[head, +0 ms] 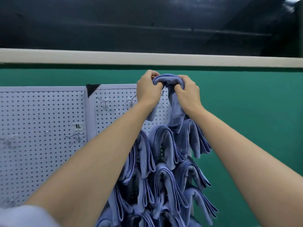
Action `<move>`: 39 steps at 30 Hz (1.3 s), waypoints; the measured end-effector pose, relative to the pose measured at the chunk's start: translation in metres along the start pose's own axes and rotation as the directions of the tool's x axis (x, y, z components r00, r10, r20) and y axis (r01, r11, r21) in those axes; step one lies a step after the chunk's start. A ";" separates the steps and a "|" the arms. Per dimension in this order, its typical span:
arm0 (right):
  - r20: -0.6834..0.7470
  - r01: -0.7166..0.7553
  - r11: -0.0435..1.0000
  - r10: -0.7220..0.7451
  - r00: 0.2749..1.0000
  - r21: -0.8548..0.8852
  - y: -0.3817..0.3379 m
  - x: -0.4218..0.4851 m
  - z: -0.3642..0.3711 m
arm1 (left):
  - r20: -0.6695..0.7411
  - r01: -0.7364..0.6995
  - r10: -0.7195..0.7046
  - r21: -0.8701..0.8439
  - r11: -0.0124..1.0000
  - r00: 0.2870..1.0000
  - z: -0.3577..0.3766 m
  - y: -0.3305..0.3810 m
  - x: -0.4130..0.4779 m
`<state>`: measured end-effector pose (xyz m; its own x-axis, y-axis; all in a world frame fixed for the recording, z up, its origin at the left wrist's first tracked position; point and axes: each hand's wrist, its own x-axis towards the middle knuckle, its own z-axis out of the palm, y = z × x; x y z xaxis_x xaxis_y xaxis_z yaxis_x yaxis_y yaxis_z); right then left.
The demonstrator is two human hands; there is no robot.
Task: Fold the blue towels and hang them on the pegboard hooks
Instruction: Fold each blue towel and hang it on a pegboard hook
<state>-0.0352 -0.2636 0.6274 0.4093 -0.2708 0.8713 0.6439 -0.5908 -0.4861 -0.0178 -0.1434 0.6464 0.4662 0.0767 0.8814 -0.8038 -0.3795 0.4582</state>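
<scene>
A folded blue towel (167, 79) is held up at the top right of the white pegboard (114, 115). My left hand (147, 89) grips its left end and my right hand (188, 92) grips its right end, fingers curled into the fold. The towel's loose ends hang down between my wrists. Below it, several folded blue towels (165, 145) hang in rows on the board's hooks, covering its right part. The hook under the held towel is hidden by my hands.
Bare metal hooks (103, 100) stick out of the pegboard to the left of my hands, and more hooks (77, 135) on a second pegboard panel (41, 128) farther left, near a small label. A green wall (246, 112) lies behind, with a cream ledge (147, 58) above.
</scene>
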 end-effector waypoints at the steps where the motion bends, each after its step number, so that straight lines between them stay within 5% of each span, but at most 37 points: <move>1: 0.004 -0.018 1.000 0.018 1.000 0.003 0.003 0.004 0.003 | 0.001 0.000 0.000 0.014 1.000 1.000 0.005 -0.003 0.005; 8: 0.178 -0.137 0.990 0.140 0.974 -0.027 0.027 0.009 0.027 | 0.031 0.046 -0.051 0.157 0.986 0.998 0.023 -0.040 0.014; 16: 0.310 -0.201 0.973 0.226 0.923 -0.113 0.047 -0.013 0.027 | 0.102 0.038 -0.048 0.104 0.994 0.994 0.025 -0.060 -0.022; 21: 0.231 -0.175 0.970 0.212 0.950 -0.171 0.054 -0.022 0.025 | 0.090 0.252 -0.267 0.154 0.955 0.959 0.035 -0.059 -0.034; 23: 0.146 -0.158 0.975 0.181 0.972 -0.158 0.053 -0.024 0.026 | 0.122 0.343 -0.348 0.062 0.937 0.930 0.040 -0.055 -0.038; 25: 0.209 -0.150 0.966 0.194 0.959 -0.210 0.054 -0.027 0.032 | 0.142 0.379 -0.375 -0.002 0.926 0.916 0.043 -0.052 -0.043; 28: 0.338 -0.169 0.949 0.257 0.905 -0.267 0.056 -0.037 0.034 | 0.172 0.366 -0.364 0.019 0.930 0.916 0.040 -0.053 -0.048; 39: 0.401 -0.068 0.961 0.175 0.899 -0.268 -0.003 -0.091 -0.018 | 0.321 0.299 -0.351 0.199 0.933 0.880 -0.052 -0.026 -0.103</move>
<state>-0.0861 -0.2505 0.5513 0.7397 -0.0424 0.6716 0.4181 -0.7530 -0.5081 -0.0641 -0.0930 0.5497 0.8106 -0.0956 0.5777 -0.5370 -0.5149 0.6682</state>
